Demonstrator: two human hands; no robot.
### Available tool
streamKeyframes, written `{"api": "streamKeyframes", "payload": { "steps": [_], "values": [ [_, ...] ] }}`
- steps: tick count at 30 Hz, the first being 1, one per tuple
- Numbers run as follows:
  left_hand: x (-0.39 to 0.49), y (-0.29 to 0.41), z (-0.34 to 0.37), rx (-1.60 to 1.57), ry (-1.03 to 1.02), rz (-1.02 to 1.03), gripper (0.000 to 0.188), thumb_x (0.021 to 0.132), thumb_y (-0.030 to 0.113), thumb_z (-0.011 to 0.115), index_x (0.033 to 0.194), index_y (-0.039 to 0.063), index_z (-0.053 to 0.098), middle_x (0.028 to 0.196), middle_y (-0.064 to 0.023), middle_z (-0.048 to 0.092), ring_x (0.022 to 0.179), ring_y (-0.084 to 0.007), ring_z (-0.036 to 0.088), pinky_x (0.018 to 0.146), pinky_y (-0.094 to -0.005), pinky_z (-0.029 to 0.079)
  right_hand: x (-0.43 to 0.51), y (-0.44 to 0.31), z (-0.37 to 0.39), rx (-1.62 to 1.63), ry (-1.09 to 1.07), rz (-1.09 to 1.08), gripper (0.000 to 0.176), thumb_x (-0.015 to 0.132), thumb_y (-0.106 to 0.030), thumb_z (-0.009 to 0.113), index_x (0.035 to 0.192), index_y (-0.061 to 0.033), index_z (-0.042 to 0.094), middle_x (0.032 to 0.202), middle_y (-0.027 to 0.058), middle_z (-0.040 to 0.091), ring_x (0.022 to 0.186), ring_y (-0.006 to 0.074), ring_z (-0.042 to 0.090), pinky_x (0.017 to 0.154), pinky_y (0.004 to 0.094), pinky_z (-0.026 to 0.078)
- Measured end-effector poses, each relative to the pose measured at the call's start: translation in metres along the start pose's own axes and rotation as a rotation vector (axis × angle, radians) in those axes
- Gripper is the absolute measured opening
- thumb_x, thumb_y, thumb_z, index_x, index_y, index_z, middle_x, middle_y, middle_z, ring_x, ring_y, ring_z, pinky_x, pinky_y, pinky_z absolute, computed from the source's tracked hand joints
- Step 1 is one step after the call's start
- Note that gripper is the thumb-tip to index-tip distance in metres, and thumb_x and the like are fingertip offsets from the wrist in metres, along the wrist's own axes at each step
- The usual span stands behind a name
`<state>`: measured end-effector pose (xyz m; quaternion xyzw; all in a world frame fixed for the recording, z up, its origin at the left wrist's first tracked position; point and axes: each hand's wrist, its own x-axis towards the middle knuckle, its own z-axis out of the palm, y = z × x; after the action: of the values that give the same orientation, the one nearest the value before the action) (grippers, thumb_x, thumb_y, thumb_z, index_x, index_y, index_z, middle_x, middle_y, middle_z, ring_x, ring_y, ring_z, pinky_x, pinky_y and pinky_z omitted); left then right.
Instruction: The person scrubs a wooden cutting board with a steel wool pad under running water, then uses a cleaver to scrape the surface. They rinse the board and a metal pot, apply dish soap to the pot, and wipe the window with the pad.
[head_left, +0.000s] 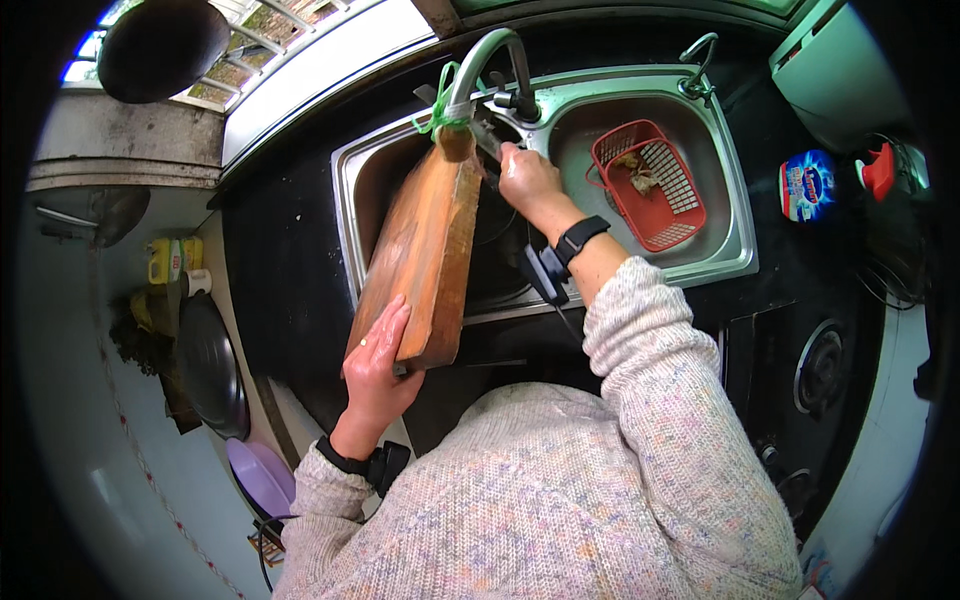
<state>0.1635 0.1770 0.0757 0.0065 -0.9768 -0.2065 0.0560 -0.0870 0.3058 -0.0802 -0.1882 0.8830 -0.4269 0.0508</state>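
Note:
A thick wooden cutting board (420, 247) stands tilted on its edge over the left basin of a steel double sink (345, 217). My left hand (379, 367) grips its near lower corner, fingers on the broad face. My right hand (529, 180) is closed beside the faucet, around the handle end of what looks like a metal blade (486, 139), partly hidden behind the faucet and the board. Directly above the board's far end hangs the curved faucet (491, 56), with green string tied near its spout. Both hands look wet.
A red plastic basket (660, 199) with food scraps lies in the right basin. Beyond it is a small tap (699, 71). A cleaner bottle (808, 186) and a gas burner (819, 367) are at right. At left are a dark round lid (210, 360) and a purple basin (261, 474).

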Motion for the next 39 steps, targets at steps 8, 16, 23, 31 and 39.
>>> {"api": "streamKeyframes", "payload": {
  "steps": [8, 16, 23, 31, 39],
  "values": [
    [0.001, 0.005, 0.000, -0.020, -0.001, 0.000, 0.073, 0.050, -0.006, 0.068, 0.122, 0.001, 0.054, 0.126, -0.0203, 0.056, 0.113, -0.0328, 0.058, 0.092, -0.0359, 0.049, -0.006, -0.006, -0.003, -0.069, -0.120, 0.023, 0.028, 0.089, -0.015, 0.041, 0.113, -0.0099, 0.055, 0.086, 0.0248, 0.065, 0.082, 0.0451, 0.062, 0.074, 0.0541, 0.049],
    [0.003, 0.007, -0.002, -0.018, 0.007, 0.009, 0.073, 0.051, -0.007, 0.066, 0.122, 0.001, 0.054, 0.124, -0.0214, 0.057, 0.112, -0.0335, 0.058, 0.092, -0.0359, 0.049, 0.010, 0.004, -0.005, -0.090, -0.143, 0.111, 0.019, 0.087, -0.014, 0.042, 0.094, -0.0042, 0.057, 0.087, 0.0243, 0.065, 0.083, 0.0435, 0.063, 0.072, 0.0532, 0.050],
    [0.005, 0.004, -0.002, -0.010, -0.034, -0.019, 0.070, 0.050, -0.005, 0.067, 0.119, -0.001, 0.056, 0.123, -0.0236, 0.057, 0.112, -0.0343, 0.058, 0.092, -0.0359, 0.049, 0.034, 0.018, 0.006, -0.125, -0.113, 0.053, 0.019, 0.087, -0.011, 0.045, 0.100, -0.0037, 0.057, 0.089, 0.0223, 0.067, 0.087, 0.0414, 0.065, 0.076, 0.0507, 0.052],
    [0.005, 0.003, -0.002, -0.006, -0.038, -0.028, 0.064, 0.053, -0.004, 0.067, 0.116, -0.003, 0.056, 0.122, -0.0238, 0.057, 0.113, -0.0349, 0.058, 0.094, -0.0374, 0.048, 0.055, 0.011, 0.004, -0.138, -0.200, 0.062, 0.020, 0.088, -0.013, 0.045, 0.095, -0.0029, 0.061, 0.090, 0.0215, 0.067, 0.087, 0.0400, 0.065, 0.075, 0.0482, 0.052],
    [0.006, 0.004, -0.003, -0.007, -0.032, -0.017, 0.061, 0.055, -0.003, 0.068, 0.115, -0.004, 0.057, 0.120, -0.0246, 0.058, 0.111, -0.0347, 0.059, 0.094, -0.0380, 0.048, 0.064, 0.016, 0.009, -0.123, -0.265, 0.162, 0.023, 0.085, -0.008, 0.046, 0.105, -0.0041, 0.057, 0.090, 0.0243, 0.065, 0.089, 0.0430, 0.063, 0.079, 0.0513, 0.050]
  ]
}}
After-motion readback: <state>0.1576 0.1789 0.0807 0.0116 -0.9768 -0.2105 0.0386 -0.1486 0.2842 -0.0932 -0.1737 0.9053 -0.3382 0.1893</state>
